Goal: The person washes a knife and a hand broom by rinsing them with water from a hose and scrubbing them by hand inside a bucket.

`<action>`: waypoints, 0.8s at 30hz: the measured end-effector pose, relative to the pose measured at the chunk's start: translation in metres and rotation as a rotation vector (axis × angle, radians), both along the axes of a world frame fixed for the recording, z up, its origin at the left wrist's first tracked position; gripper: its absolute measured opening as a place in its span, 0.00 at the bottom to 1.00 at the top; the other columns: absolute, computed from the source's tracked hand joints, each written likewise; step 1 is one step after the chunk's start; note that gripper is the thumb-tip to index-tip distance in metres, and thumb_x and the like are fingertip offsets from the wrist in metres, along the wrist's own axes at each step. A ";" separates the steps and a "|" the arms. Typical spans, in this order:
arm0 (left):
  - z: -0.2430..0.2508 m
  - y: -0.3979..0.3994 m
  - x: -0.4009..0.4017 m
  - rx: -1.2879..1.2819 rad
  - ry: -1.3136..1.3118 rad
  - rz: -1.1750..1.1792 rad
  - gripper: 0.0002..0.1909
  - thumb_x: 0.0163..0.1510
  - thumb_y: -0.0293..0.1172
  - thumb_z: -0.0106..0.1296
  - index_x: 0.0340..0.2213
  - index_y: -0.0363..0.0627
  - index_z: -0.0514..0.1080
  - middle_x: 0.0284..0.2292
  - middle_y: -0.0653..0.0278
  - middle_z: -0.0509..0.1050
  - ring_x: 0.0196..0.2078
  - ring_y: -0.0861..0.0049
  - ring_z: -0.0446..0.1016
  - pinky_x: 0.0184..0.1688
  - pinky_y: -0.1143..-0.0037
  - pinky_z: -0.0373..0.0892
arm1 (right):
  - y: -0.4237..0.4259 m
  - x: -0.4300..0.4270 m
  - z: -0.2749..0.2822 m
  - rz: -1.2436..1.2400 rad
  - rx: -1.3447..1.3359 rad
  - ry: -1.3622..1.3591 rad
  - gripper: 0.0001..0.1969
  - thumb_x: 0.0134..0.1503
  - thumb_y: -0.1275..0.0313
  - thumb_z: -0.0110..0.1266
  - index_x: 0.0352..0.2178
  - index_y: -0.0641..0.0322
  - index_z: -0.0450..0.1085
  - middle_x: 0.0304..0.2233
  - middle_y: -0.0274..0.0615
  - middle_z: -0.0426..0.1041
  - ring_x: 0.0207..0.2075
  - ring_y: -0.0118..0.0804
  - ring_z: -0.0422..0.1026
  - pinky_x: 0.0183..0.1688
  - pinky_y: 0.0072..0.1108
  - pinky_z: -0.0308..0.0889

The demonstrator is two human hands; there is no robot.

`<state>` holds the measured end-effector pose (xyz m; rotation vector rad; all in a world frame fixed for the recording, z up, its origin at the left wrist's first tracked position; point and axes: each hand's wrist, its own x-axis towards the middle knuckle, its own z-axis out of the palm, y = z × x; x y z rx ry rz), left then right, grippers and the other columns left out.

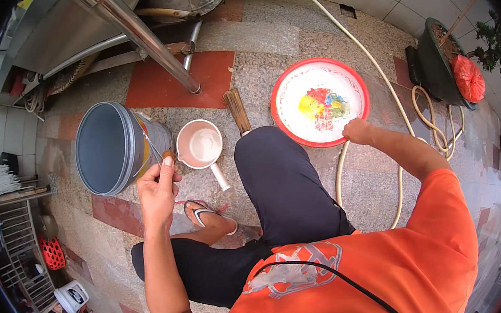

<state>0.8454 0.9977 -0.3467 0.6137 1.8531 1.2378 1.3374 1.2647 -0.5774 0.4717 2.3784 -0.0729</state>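
Note:
My left hand grips the brown grip on the wire handle of a large grey plastic bucket. The bucket's mouth shows a grey-blue inside; whether it holds water, I cannot tell. At the right, my right hand has its fingers closed on the near rim of a white basin with a red edge and a many-coloured pattern at its bottom. Between the two stand a pale pink dipper with a straight handle and a straw-coloured bristle brush, its lower end hidden behind my knee.
A cream hose loops around the basin's right side. A steel table leg comes down at the upper left. A dark plant pot with a red plastic bag stands at the right. A metal rack and a white pail are at far left.

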 end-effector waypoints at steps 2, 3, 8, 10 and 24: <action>0.000 -0.002 -0.002 -0.006 -0.003 0.023 0.16 0.62 0.39 0.55 0.26 0.38 0.74 0.21 0.67 0.71 0.17 0.91 0.58 0.19 0.85 0.53 | 0.023 -0.018 0.028 0.047 0.007 -0.056 0.08 0.53 0.70 0.52 0.29 0.55 0.79 0.30 0.44 0.80 0.33 0.47 0.80 0.35 0.37 0.74; 0.000 -0.003 -0.002 0.000 -0.007 0.032 0.16 0.62 0.39 0.55 0.27 0.38 0.74 0.21 0.67 0.71 0.17 0.91 0.58 0.19 0.85 0.53 | 0.033 -0.024 0.036 0.079 0.026 -0.113 0.09 0.54 0.69 0.51 0.29 0.56 0.78 0.30 0.44 0.80 0.33 0.46 0.80 0.35 0.38 0.74; 0.002 -0.012 -0.002 0.044 -0.063 0.068 0.16 0.62 0.39 0.55 0.28 0.37 0.75 0.22 0.67 0.71 0.18 0.91 0.59 0.19 0.85 0.53 | 0.029 -0.011 0.030 -0.064 -0.069 0.050 0.09 0.54 0.73 0.49 0.29 0.58 0.78 0.30 0.51 0.79 0.36 0.53 0.78 0.41 0.39 0.73; 0.001 -0.013 -0.003 0.010 -0.078 0.033 0.16 0.61 0.39 0.56 0.28 0.37 0.75 0.22 0.67 0.72 0.18 0.91 0.59 0.19 0.86 0.54 | 0.029 -0.026 0.037 -0.087 -0.079 0.017 0.09 0.54 0.73 0.49 0.29 0.59 0.78 0.30 0.52 0.79 0.36 0.53 0.78 0.40 0.39 0.73; -0.001 -0.023 -0.016 -0.013 0.035 0.038 0.18 0.60 0.41 0.56 0.25 0.37 0.75 0.20 0.70 0.71 0.20 0.90 0.60 0.22 0.81 0.55 | 0.142 -0.209 0.136 0.142 -0.030 -0.056 0.12 0.46 0.79 0.54 0.33 0.61 0.79 0.34 0.50 0.79 0.38 0.52 0.78 0.40 0.35 0.72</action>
